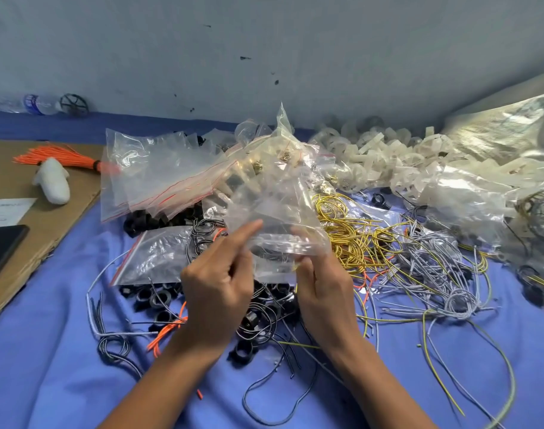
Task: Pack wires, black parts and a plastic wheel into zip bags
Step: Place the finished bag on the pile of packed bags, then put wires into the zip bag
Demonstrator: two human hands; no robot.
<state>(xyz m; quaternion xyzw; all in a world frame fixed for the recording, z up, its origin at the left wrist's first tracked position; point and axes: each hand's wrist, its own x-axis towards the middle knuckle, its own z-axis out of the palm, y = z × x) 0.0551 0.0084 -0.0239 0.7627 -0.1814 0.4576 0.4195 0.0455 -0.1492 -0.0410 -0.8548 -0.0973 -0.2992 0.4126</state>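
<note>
I have both hands on one clear plastic zip bag (280,218), lifted above the clutter. My left hand (218,283) pinches its near left edge, forefinger stretched out along the film and the other fingers curled. My right hand (323,289) pinches the near right corner, with its fingers showing through the plastic from behind. The bag's long axis runs up and away from me, and its far end stands free. I cannot tell whether the edge I hold is the zip mouth. Something dark seems to sit low inside it, but the film is too crumpled for me to be sure.

The loose black ring-shaped parts (159,298) lie on the blue cloth (48,366) directly under the grip and towards the near left, closer to my left hand. The coiled yellow wires (348,230) lie just beside my right hand, with the tangled grey wires (434,267) further right. The heap of translucent white plastic wheels (372,156) sits well beyond those, at the far right.

As I judge it, the right hand should do the fetching while the left keeps the bag. The mouth would then need to face right and down towards the wires.
</note>
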